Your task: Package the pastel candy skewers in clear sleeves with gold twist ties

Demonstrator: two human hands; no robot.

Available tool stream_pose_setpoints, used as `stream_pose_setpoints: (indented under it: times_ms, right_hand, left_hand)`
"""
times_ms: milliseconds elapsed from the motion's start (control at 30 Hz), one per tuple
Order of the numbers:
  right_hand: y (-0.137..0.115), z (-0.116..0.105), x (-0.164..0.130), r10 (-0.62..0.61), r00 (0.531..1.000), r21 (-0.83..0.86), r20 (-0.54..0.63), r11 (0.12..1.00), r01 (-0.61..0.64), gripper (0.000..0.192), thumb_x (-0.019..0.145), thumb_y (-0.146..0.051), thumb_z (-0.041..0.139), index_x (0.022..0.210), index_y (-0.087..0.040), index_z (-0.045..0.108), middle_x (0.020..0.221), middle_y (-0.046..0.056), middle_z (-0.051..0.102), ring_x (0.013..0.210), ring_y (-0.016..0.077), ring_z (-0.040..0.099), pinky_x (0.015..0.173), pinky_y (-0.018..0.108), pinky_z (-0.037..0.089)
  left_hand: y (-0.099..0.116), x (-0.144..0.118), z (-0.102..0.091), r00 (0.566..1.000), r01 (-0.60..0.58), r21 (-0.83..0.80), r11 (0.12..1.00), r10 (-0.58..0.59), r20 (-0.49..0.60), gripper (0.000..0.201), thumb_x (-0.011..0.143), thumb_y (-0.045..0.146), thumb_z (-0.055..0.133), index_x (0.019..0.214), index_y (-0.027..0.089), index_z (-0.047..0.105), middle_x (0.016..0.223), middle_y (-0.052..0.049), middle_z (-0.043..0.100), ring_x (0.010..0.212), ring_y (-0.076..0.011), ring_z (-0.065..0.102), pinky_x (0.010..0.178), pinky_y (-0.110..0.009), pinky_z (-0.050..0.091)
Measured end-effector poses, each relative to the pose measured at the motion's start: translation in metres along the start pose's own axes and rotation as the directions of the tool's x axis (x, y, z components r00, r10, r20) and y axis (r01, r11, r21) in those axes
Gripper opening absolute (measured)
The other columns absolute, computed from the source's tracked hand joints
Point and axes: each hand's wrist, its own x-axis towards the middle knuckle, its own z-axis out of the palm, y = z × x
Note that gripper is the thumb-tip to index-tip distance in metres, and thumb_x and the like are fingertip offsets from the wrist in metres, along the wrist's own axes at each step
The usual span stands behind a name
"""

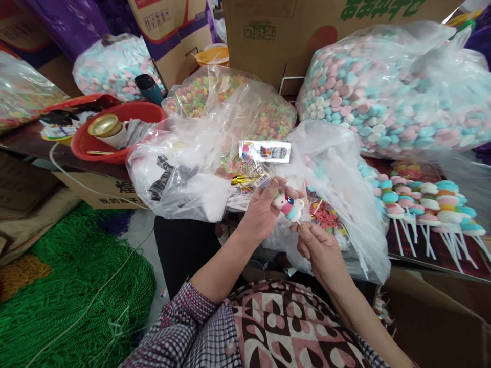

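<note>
Between my hands is a marshmallow lollipop (293,212), white, pink and blue, apparently inside a printed clear wrapper. My left hand (261,212) closes its fingers around the wrapped upper part. Just below, my right hand (318,245) pinches the lower end by the white stick. Beyond my left hand lie gold twist ties (244,180) on some printed wrappers (263,180). A shiny printed packet (264,152) rests on the plastic behind them. Red ring candies (326,215) show in an open plastic bag beside my right hand.
Finished-looking marshmallow sticks (429,202) lie stacked at the right. Big clear bags of marshmallows (383,97) and ring candies (207,92) stand behind. To the left are a red basin (82,140) holding a gold-lidded jar (104,125), a dark bottle (149,88) and green stringy material (76,271) below.
</note>
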Motion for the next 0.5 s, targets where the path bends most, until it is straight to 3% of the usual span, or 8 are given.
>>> stream_pose_setpoints:
  times_ms: [233,367,433,500]
  right_hand:
    - [-0.001,0.010,0.000,-0.088,0.995,-0.082,0.036,0.993,0.090,0.040,0.084,-0.057,0.066,0.088,-0.017,0.071,0.043,-0.009,0.036,0.038,0.0066,0.030,0.040,0.021,0.020]
    - [-0.004,0.010,0.002,-0.193,0.980,-0.192,-0.049,0.965,0.181,0.037,0.090,-0.053,0.059,0.092,-0.018,0.071,0.045,-0.008,0.039,0.039,0.0081,0.035,0.039,0.021,0.026]
    - [-0.008,0.007,0.006,-0.321,0.941,-0.374,-0.103,0.889,0.263,0.035,0.092,-0.049,0.056,0.097,-0.019,0.072,0.048,-0.007,0.044,0.041,0.0101,0.040,0.041,0.023,0.032]
    - [-0.011,0.004,0.010,-0.458,0.884,-0.573,-0.096,0.752,0.327,0.034,0.093,-0.045,0.053,0.104,-0.020,0.073,0.051,-0.004,0.051,0.043,0.0126,0.046,0.045,0.025,0.038]
  left_hand:
    - [-0.002,-0.004,0.002,0.999,0.035,-0.005,0.999,-0.034,0.032,0.041,0.078,0.057,0.072,0.089,0.018,0.065,0.073,-0.001,0.068,0.086,-0.0191,0.071,0.088,-0.035,0.053]
    - [-0.010,-0.005,0.001,0.999,0.032,0.047,0.998,-0.034,0.042,0.045,0.079,0.059,0.070,0.102,0.020,0.067,0.097,-0.005,0.072,0.095,-0.0193,0.069,0.088,-0.032,0.051]
    - [-0.016,-0.007,0.001,0.997,0.046,0.110,0.993,-0.053,0.060,0.045,0.076,0.051,0.076,0.109,0.022,0.067,0.105,-0.005,0.072,0.097,-0.0185,0.068,0.089,-0.031,0.049]
    - [-0.021,-0.008,0.001,0.995,0.059,0.175,0.983,-0.072,0.068,0.041,0.073,0.039,0.082,0.108,0.022,0.069,0.103,-0.003,0.073,0.099,-0.0179,0.066,0.091,-0.030,0.047]
